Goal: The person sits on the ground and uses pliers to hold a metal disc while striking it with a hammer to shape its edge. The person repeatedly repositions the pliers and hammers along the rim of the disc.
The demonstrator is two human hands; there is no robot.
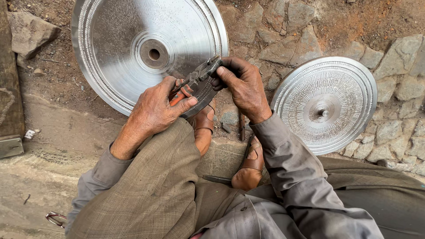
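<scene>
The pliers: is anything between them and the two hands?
Nothing visible. The left hand grips the handles of the pliers, and the right hand touches their head directly, above the large metal disc.

1. Ground: packed brown dirt (57, 84) at upper left, reddish soil at top right.
2. Rough grey paving stones (394, 88) fill the right side, irregular and closely fitted.
3. A worn concrete step (53, 146) crosses the lower left.
4. A loose rock (28, 31) lies at top left.
5. Even, soft daylight; shadows are faint.

No packages, labels, signs, screens.
</scene>
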